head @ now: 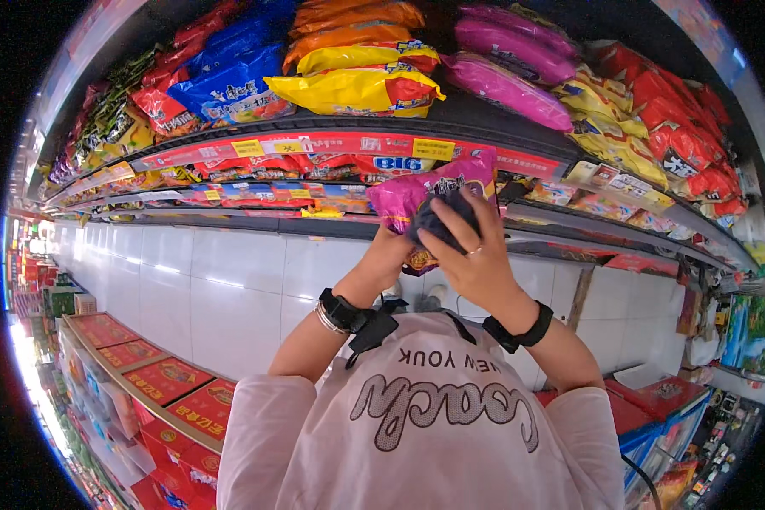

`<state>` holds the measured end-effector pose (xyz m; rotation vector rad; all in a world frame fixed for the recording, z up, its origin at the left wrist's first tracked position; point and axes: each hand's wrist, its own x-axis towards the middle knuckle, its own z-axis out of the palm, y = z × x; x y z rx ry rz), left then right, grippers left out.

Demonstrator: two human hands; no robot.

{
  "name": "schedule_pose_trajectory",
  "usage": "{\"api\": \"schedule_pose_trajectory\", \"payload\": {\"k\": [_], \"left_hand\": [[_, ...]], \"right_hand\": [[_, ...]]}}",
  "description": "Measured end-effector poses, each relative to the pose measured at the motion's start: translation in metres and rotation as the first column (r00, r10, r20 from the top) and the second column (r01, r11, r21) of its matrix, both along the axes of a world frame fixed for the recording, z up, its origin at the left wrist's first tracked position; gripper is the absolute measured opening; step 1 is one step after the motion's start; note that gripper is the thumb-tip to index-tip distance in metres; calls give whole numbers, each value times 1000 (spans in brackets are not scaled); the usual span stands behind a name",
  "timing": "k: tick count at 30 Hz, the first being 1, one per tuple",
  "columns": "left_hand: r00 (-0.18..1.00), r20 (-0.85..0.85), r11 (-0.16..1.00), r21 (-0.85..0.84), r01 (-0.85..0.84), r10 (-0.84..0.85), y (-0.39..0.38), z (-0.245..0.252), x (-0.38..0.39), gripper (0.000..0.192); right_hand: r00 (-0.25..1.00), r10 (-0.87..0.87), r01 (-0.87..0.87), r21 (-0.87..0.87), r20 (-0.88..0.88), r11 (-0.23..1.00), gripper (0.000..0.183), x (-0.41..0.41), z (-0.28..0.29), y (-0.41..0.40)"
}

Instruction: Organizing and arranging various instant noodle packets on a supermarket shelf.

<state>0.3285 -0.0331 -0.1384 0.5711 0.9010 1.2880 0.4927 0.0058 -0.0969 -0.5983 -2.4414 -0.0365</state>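
Note:
A purple plastic packet (400,196), likely of instant noodles and bearing writing, is held up in front of the shelf edge. My left hand (387,252) grips its lower left side, the fingertips hidden behind it. In my right hand (484,258) is a bunched dark grey cloth (447,223), lying against the front of the packet under spread fingers. Above, the top shelf carries stacked yellow packets (357,90), pink packets (510,89) and blue packets (236,89).
A red shelf edge strip (344,143) with price tags runs just beyond the packet. Lower shelves hold red packets (261,167). White floor tiles (236,268) lie below. Red cartons (172,382) stand behind on the left, and a red-topped stand (656,401) on the right.

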Motion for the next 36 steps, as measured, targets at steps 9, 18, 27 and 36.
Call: {"api": "schedule_pose_trajectory", "payload": {"k": [9,18,27,36], "left_hand": [[998,-61,1000,10,-2,2,-1,15,-5,42],[999,-3,989,-141,-40,40,-6,7,7,40],[986,166,971,-227,72,-35,-13,1,5,31],[992,94,972,-228,-64,88,-7,22,14,41]], "right_hand": [[999,-26,18,-190,-42,982,55,6,9,6],[995,-51,38,-146,-87,989,52,-7,7,-12],[996,30,-38,-103,-81,994,29,-5,14,-24],[964,-201,205,8,-177,979,24,1,11,29]]}}
